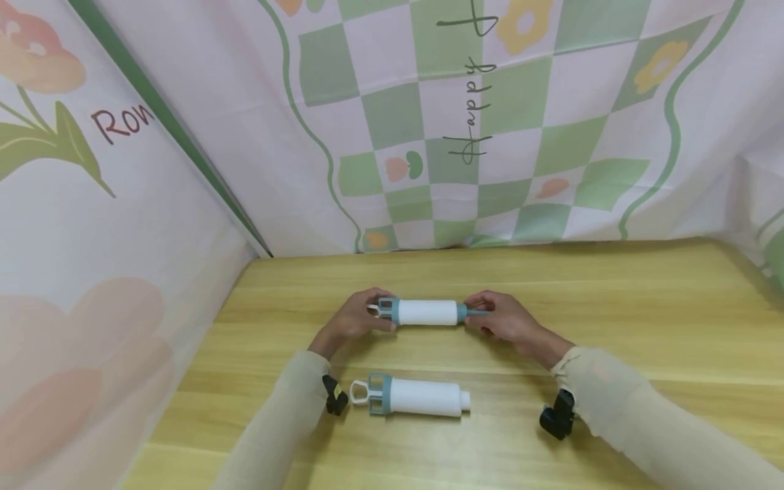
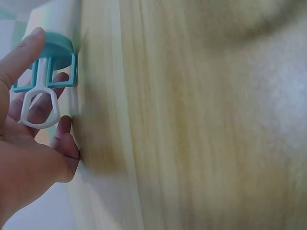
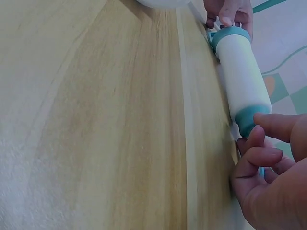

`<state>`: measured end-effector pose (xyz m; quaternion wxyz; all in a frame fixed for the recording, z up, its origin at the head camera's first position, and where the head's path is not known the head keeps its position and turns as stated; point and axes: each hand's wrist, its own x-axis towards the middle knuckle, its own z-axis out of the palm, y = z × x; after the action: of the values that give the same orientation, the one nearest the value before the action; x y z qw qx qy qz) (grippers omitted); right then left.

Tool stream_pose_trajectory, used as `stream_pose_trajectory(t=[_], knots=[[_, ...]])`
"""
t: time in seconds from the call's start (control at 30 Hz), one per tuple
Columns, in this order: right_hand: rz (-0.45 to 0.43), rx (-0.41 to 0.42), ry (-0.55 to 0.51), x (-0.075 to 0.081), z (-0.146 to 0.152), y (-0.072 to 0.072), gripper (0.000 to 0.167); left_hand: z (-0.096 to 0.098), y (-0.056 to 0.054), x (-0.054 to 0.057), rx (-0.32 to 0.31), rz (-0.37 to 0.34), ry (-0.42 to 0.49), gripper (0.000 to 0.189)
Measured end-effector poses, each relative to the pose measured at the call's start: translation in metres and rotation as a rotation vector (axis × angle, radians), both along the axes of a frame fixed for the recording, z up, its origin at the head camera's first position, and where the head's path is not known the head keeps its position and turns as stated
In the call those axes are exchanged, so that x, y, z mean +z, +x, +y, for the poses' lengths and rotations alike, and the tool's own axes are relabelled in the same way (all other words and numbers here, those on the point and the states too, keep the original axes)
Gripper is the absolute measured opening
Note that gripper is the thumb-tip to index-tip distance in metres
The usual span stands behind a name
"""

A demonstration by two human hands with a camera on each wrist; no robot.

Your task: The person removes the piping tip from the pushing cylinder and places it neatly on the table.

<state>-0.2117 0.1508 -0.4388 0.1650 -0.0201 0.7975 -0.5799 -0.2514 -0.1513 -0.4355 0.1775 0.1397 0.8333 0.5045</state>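
One white tube (image 1: 427, 312) lies level between my hands above or on the wooden table (image 1: 643, 299), my left hand (image 1: 355, 318) pinching its blue-green collar (image 2: 60, 50), my right hand (image 1: 505, 320) gripping its tapered nozzle (image 3: 246, 118) with curled fingers. Nearer me lies a second white tube (image 1: 425, 397).

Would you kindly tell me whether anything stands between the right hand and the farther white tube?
Nothing visible does: the right hand touches the farther white tube at its blue cap, while the nearer white tube lies apart from both.
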Motion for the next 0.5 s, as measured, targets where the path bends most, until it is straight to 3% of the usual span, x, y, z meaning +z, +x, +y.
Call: stream_pose_trajectory(t=[0.5], knots=[[0.02,-0.011,0.009,0.0049,-0.0032,0.0035,0.038,-0.0034,0.0033,0.0038,0.002,0.014,0.021,0.049]])
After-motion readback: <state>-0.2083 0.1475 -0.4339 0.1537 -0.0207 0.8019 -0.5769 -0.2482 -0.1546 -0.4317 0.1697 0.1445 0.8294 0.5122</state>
